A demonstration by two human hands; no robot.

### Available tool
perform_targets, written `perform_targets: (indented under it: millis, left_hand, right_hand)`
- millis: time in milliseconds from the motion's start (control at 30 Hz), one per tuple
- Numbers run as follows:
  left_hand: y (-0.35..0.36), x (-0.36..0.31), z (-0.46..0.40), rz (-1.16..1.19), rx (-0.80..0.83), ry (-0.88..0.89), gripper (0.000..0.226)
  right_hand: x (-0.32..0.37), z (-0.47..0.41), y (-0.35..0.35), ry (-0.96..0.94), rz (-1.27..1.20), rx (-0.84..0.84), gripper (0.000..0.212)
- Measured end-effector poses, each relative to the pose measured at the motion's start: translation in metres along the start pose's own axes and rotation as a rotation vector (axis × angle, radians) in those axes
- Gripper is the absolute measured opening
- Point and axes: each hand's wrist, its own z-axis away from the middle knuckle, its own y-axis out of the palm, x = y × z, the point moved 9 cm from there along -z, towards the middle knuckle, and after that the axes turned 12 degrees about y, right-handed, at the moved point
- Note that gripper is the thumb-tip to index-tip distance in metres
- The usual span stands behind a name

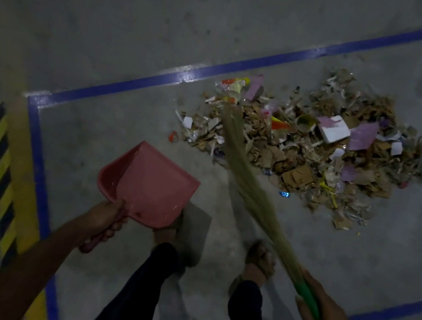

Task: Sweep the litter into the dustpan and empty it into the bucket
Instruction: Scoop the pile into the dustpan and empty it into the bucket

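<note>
While the fingers of the left hand (107, 222) curl round the handle of the pink dustpan (148, 187), that pan hangs in the lower middle of the frame, its open mouth turned toward the upper right and its back edge above the left foot (166, 233). It looks raised off the floor, casting a shadow to its right, though how far off cannot be told. At the lower right, the right hand (324, 313) wraps round the green handle of the broom (253, 183), thumb lying along the top. From there the straw-coloured bristles run up and left across the frame, their tip blurred and lying at the left part of the litter (315, 146). This heap of torn cardboard, white and pink paper scraps and bits of plastic fills the middle right of the frame, just below a blue floor line (199, 70). A gap of bare grey floor (114, 32) separates the pan's mouth from the nearest scraps. The right foot (260, 260), in a sandal, stands beside the broom's lower bristles. Black-and-yellow hazard tape (2, 172) runs down the left edge beside another blue line.
</note>
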Motion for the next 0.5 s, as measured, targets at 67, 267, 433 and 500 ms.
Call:
perform_targets:
  millis: [67,267,433,500]
  left_hand:
    - [-0.029,0.005,-0.003,-0.019,-0.002,-0.010,0.052]
    - [-0.086,0.015,-0.034,-0.063,-0.007,-0.014,0.056]
    - [-0.097,0.019,-0.069,-0.086,0.001,0.014,0.057]
    - [-0.090,0.014,-0.079,-0.103,0.022,0.031,0.057]
  right_hand:
    - [0.046,-0.024,0.031,-0.023,0.049,0.000,0.053]
    - [0.190,-0.123,0.135,-0.152,0.239,0.050,0.060]
    - [0.237,-0.200,0.187,-0.029,0.224,0.138,0.059]
    - [0.220,-0.215,0.186,0.076,0.116,0.129,0.059]
